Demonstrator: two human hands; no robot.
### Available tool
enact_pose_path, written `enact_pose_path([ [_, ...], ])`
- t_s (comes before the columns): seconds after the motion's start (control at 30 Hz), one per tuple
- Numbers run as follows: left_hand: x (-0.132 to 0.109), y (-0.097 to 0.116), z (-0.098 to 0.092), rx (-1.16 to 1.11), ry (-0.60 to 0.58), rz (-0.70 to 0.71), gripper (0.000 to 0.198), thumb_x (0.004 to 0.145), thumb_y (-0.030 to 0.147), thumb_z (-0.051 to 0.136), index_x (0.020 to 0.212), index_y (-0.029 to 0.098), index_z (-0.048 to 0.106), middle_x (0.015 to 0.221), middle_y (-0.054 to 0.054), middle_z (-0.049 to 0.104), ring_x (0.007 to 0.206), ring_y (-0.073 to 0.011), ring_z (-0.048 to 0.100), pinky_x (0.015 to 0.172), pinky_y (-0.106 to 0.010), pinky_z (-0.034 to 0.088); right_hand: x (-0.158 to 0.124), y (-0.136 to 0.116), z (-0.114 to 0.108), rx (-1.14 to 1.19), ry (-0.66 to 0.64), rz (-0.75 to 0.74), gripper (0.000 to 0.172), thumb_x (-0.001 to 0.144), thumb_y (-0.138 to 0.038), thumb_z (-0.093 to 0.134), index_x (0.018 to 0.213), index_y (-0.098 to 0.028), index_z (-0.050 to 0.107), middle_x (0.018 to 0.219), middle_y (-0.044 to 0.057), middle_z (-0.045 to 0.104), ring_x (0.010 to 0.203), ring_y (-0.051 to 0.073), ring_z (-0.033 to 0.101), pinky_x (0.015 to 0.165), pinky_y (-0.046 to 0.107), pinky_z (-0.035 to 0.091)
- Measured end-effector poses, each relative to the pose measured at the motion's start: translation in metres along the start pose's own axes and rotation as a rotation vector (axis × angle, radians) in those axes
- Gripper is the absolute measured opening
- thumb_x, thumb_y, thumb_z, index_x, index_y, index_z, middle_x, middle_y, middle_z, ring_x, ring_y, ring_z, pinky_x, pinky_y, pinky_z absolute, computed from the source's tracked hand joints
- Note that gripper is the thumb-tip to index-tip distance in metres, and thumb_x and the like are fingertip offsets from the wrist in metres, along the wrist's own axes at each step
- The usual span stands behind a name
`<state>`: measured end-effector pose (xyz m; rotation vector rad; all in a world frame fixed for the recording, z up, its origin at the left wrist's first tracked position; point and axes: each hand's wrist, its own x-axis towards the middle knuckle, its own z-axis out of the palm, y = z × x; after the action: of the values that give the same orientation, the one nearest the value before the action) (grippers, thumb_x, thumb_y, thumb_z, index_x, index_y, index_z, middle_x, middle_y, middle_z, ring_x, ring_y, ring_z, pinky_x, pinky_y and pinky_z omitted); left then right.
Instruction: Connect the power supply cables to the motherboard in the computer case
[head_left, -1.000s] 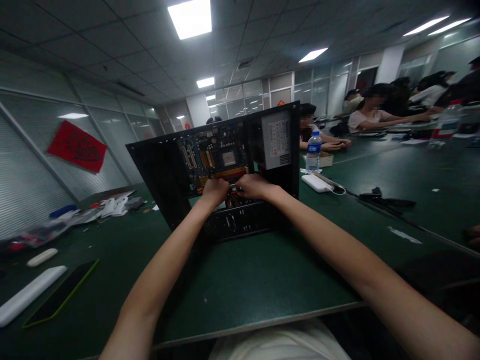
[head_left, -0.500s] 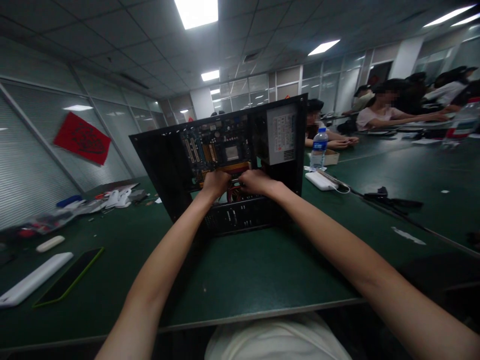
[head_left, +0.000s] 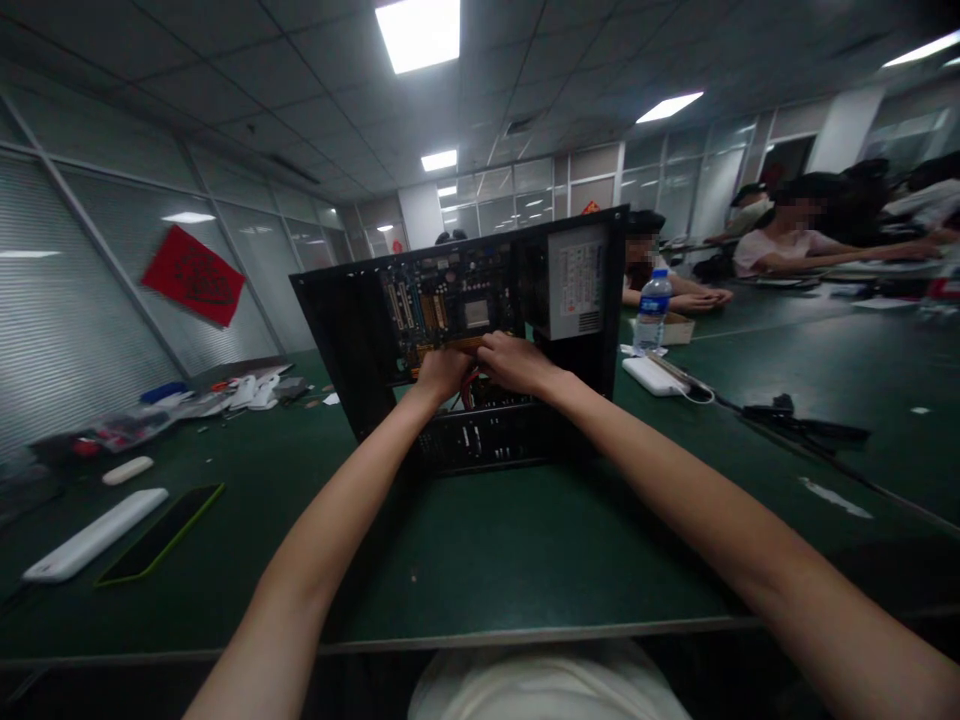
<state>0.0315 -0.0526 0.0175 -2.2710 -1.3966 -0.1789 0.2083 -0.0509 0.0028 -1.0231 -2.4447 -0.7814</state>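
Observation:
An open black computer case (head_left: 352, 340) lies on its side on the green table (head_left: 480, 560), showing a blue motherboard (head_left: 442, 300) and a grey power supply (head_left: 576, 282). Both my arms reach into it. My left hand (head_left: 442, 373) is closed at the lower edge of the motherboard, by the orange slots. My right hand (head_left: 510, 362) sits right beside it, fingers curled over red cables (head_left: 469, 385). What the fingers grip is hidden.
A white bar (head_left: 94, 534) and a dark phone (head_left: 159, 534) lie at the left. Tools and papers (head_left: 240, 392) clutter the far left. A water bottle (head_left: 651, 310), a white box (head_left: 654, 375) and black cables (head_left: 802, 425) lie to the right. Seated people work at the far tables.
The view has shifted, so the case sits a little further right and higher in the picture. Both hands stay together at the same spot inside the case.

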Motion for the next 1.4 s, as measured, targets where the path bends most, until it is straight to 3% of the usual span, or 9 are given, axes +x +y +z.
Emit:
enact_pose_path([
  [0.13,0.001,0.001,0.003,-0.012,-0.013,-0.022,0.036,0.098,0.032,0.046,0.115,0.017,0.074,0.111,-0.019,0.073,0.103,-0.0350,0.069,0.086,-0.044,0.054,0.010,0.014,0.013,-0.101,-0.099,-0.133,0.025,0.100,-0.020,0.046,0.111,-0.009,0.065,0.114,0.016,0.066,0.106,0.028,0.062,0.076,0.034,0.046],
  [0.27,0.001,0.000,0.004,-0.023,-0.026,-0.030,0.036,0.098,0.033,0.045,0.113,0.017,0.074,0.111,-0.019,0.073,0.102,-0.0346,0.070,0.086,-0.044,0.054,0.014,0.024,0.020,-0.112,-0.118,-0.192,0.028,0.102,-0.025,0.045,0.111,-0.008,0.065,0.111,0.018,0.069,0.102,0.027,0.065,0.074,0.032,0.044],
  [0.73,0.002,0.004,0.003,-0.055,-0.033,-0.014,0.035,0.094,0.020,0.046,0.117,0.011,0.071,0.114,-0.022,0.071,0.108,-0.0374,0.068,0.087,-0.047,0.055,0.011,0.016,0.027,-0.142,-0.240,-0.093,0.032,0.100,-0.013,0.036,0.108,-0.004,0.065,0.099,0.021,0.072,0.087,0.028,0.070,0.068,0.032,0.041],
  [1.1,-0.003,0.010,-0.003,-0.041,-0.037,-0.150,0.034,0.095,0.023,0.049,0.109,0.008,0.075,0.103,-0.025,0.073,0.101,-0.0352,0.071,0.084,-0.042,0.056,0.010,0.019,0.025,-0.156,-0.250,-0.152,0.030,0.101,-0.017,0.039,0.109,-0.005,0.065,0.101,0.019,0.072,0.091,0.026,0.069,0.071,0.033,0.045],
  [1.4,-0.002,-0.001,-0.003,-0.101,-0.144,-0.207,0.034,0.093,0.031,0.055,0.118,0.014,0.072,0.114,-0.021,0.072,0.109,-0.0333,0.069,0.087,-0.041,0.056,0.015,0.010,0.021,-0.169,-0.289,-0.035,0.030,0.098,-0.012,0.039,0.110,-0.003,0.065,0.102,0.022,0.071,0.093,0.029,0.070,0.076,0.039,0.050],
])
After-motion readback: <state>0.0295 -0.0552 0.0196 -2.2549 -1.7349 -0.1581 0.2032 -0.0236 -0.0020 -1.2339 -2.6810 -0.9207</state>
